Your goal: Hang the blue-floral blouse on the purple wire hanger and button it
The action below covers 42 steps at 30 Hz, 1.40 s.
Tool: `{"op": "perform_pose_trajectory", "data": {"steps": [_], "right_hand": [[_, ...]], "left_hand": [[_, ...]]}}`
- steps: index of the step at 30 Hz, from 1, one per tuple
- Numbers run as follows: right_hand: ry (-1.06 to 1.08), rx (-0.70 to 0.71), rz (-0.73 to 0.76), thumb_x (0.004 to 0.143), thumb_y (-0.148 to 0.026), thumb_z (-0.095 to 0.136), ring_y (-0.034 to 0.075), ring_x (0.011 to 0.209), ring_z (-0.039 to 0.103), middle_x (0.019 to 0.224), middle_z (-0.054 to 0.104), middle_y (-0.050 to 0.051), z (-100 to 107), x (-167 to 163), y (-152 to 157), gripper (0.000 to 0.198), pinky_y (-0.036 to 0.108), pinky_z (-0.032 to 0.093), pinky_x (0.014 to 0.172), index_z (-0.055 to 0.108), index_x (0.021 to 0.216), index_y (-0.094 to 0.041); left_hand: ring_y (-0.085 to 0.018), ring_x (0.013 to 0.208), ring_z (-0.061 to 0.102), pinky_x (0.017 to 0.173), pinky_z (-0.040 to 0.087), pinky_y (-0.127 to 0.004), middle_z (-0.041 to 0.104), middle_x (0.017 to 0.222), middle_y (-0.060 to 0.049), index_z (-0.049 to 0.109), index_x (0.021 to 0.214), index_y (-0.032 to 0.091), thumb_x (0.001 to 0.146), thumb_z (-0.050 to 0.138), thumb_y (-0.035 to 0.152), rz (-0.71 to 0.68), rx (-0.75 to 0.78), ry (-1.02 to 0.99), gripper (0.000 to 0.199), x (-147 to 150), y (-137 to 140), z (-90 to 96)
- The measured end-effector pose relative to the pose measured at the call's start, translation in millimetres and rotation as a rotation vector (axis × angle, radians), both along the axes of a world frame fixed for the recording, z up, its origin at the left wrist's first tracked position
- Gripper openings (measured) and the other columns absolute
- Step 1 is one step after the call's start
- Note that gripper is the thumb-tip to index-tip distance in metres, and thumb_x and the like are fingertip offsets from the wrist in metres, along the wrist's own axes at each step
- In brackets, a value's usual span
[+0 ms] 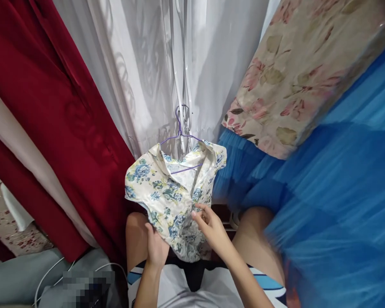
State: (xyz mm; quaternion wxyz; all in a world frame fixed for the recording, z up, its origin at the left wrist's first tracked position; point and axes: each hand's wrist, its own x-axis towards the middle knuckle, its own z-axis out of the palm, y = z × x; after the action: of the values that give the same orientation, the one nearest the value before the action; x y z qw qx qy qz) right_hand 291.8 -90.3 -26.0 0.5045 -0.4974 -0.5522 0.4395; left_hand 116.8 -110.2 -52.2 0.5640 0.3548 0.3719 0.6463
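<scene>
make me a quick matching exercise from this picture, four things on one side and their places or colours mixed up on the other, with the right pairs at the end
Things
1. hanger
2. left hand
3. gauzy fabric
4. right hand

Places and colours
A. blue, filling the lower right of the picture
B. at the front of the floral blouse, below the neckline
C. purple, in the neck of the blouse
D. at the blouse's lower side, on the picture's left

Right pairs: 1-C, 2-D, 3-A, 4-B
</scene>
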Motion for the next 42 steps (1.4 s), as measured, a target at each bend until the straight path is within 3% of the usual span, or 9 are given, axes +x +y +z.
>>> {"op": "perform_pose_trajectory", "data": {"steps": [4,14,20,24,27,30,33,38,42], "right_hand": [[-0.201,0.085,-0.057,0.088,-0.051,0.055,0.022,0.068,0.060,0.077,0.066,0.004,-3.0,-21.0,28.8,0.035,0.034,0.045,0.069,0.060,0.103,-0.019],[-0.183,0.031,-0.014,0.086,-0.035,0.054,0.019,0.056,0.061,0.060,0.066,0.003,4.9,-21.1,34.3,0.017,0.029,0.041,0.057,0.055,0.076,-0.021],[0.201,-0.240,0.159,0.077,-0.038,0.064,0.009,0.040,0.041,0.056,0.062,0.000,2.6,-7.2,11.0,0.021,0.023,0.028,0.043,0.058,0.070,-0.018],[0.399,-0.381,0.330,0.073,-0.045,0.070,0.005,0.038,0.034,0.047,0.052,-0.002,3.2,-15.3,-1.2,0.036,0.021,0.020,0.040,0.058,0.058,-0.014],[0.463,-0.370,0.305,0.072,-0.042,0.073,0.005,0.037,0.034,0.049,0.057,0.000,3.4,-20.3,-3.2,0.034,0.021,0.017,0.039,0.059,0.060,-0.014],[0.525,-0.345,0.250,0.071,-0.040,0.073,0.004,0.035,0.029,0.049,0.058,0.000,9.4,-18.8,1.3,0.031,0.022,0.014,0.038,0.058,0.061,-0.014],[0.525,-0.270,0.211,0.071,-0.040,0.074,0.003,0.034,0.024,0.044,0.053,-0.002,35.4,-14.9,14.5,0.032,0.023,0.012,0.039,0.058,0.059,-0.015],[0.402,0.079,0.206,0.075,-0.035,0.070,0.004,0.037,0.026,0.043,0.050,-0.002,118.0,-22.3,50.9,0.033,0.023,0.016,0.041,0.058,0.051,-0.015],[0.427,0.203,0.118,0.072,-0.030,0.070,0.004,0.037,0.027,0.047,0.053,-0.002,165.6,-34.1,74.6,0.027,0.023,0.018,0.040,0.059,0.054,-0.015]], "left_hand": [[-0.030,0.124,0.058,0.107,0.046,-0.042,0.065,0.129,-0.010,0.058,0.131,0.026,0.071,0.081,0.036,0.127,-0.097,0.100,0.065,-8.5,-4.5,-10.9],[-0.030,0.121,0.061,0.104,0.049,-0.043,0.065,0.128,-0.009,0.051,0.138,0.025,0.068,0.080,0.031,0.208,-0.099,0.095,0.076,-7.9,-2.4,-5.8],[-0.032,0.138,0.041,0.115,0.033,-0.047,0.042,0.148,-0.015,0.038,0.145,0.024,0.080,0.072,0.035,0.656,0.197,0.706,0.075,-0.8,1.5,-23.8],[-0.029,0.124,0.052,0.107,0.041,-0.044,0.057,0.127,-0.014,0.054,0.128,0.021,0.085,0.062,0.027,0.420,0.386,0.984,0.043,23.1,8.9,-29.2],[-0.024,0.097,0.062,0.087,0.049,-0.036,0.065,0.098,-0.009,0.061,0.102,0.021,0.090,0.051,0.024,0.224,0.333,0.968,0.015,33.5,16.7,-23.7],[-0.022,0.088,0.062,0.080,0.048,-0.033,0.064,0.087,-0.007,0.058,0.084,0.021,0.092,0.048,0.023,0.147,0.333,0.976,0.013,34.9,19.7,-18.3],[-0.022,0.087,0.062,0.080,0.047,-0.031,0.064,0.087,-0.007,0.058,0.084,0.022,0.091,0.045,0.018,0.115,0.349,1.005,0.015,33.8,17.1,-15.8],[-0.020,0.082,0.061,0.075,0.045,-0.029,0.062,0.083,-0.005,0.055,0.079,0.022,0.092,0.046,0.022,0.107,0.321,1.100,0.015,34.5,11.2,-6.1],[-0.019,0.080,0.060,0.072,0.044,-0.028,0.063,0.084,-0.005,0.056,0.080,0.021,0.089,0.048,0.018,0.041,0.346,1.211,0.013,35.2,13.6,-4.9]]}}
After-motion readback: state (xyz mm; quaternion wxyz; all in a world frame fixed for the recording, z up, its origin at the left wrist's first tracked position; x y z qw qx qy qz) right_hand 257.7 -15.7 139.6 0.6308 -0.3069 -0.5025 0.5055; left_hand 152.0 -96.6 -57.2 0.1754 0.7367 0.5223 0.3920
